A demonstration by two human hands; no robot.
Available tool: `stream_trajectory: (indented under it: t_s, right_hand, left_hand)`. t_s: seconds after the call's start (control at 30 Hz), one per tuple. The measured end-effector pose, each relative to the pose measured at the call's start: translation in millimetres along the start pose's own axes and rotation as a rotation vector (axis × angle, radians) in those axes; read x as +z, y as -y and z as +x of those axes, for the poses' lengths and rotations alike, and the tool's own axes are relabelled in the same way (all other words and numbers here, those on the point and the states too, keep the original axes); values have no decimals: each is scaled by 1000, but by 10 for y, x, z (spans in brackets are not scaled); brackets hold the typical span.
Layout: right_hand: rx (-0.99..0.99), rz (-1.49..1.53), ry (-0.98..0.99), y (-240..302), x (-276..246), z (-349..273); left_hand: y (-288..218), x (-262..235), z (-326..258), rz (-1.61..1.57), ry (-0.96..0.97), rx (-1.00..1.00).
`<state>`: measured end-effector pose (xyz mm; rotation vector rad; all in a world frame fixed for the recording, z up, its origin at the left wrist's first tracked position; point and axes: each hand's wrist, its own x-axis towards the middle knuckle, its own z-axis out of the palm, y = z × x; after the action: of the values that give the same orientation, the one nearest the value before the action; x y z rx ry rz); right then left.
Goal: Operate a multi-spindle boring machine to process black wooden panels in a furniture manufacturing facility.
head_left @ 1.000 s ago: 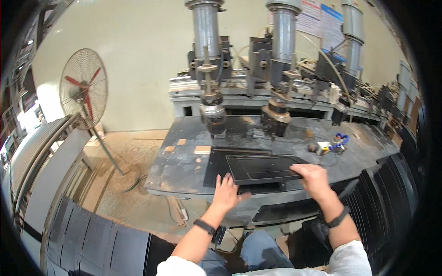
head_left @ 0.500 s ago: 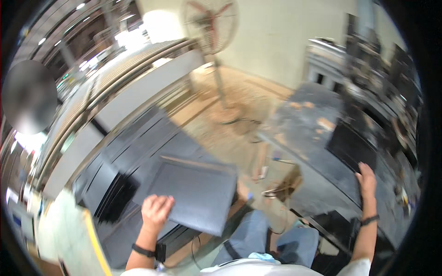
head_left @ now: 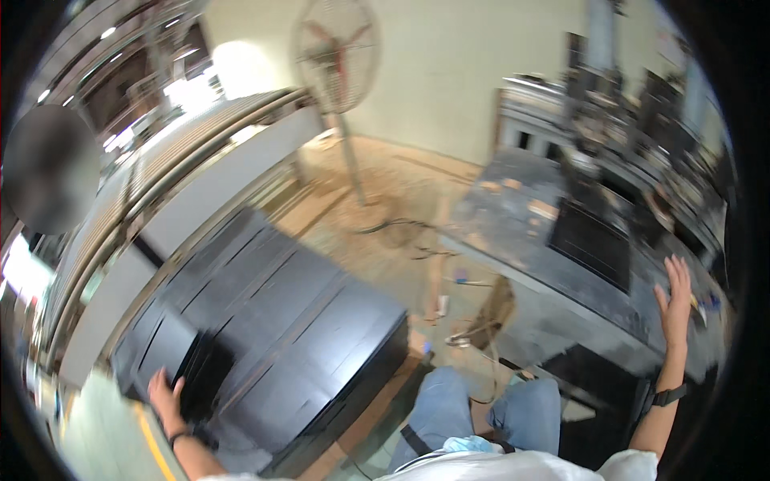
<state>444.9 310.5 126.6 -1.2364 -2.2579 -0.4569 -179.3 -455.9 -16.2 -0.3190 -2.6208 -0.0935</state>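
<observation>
My left hand (head_left: 167, 399) is at the front edge of a small stack of dark panels (head_left: 170, 345), its fingers apart and nothing visible in them. That stack rests on a broad pile of flat dark grey panels (head_left: 293, 293). On the right, my right hand (head_left: 676, 303) is stretched out, fingers extended and nothing in it, above the grey machine table. Left of this hand lies a black rectangular panel (head_left: 589, 244) on the table (head_left: 513, 232). Some motion blur softens the left hand's outline.
A roller conveyor (head_left: 200, 152) runs behind the panel pile. A pedestal fan (head_left: 337, 60) stands on the dust-strewn floor at the back. Machine heads (head_left: 597, 128) rise over the table's far right, and wood scraps (head_left: 541, 210) lie on it. Cables (head_left: 401, 228) trail between.
My left hand has moved left, away from the dark panel it was at, which no longer sticks out toward me. My right hand has moved right, off the black panel's edge, and opened upward.
</observation>
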Motion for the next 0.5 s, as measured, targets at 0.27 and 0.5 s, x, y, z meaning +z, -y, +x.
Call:
stream_trajectory:
  t_s: [0.27,0.5]
  right_hand:
    - [740,-1199,-207,-1282,-2634,-1976]
    - [857,-1112,-117,-833,-2873,-2310]
  left_hand:
    - [-1115,164,411,179,-734,174]
    - [-5538,-323,325,-1125,-48,818]
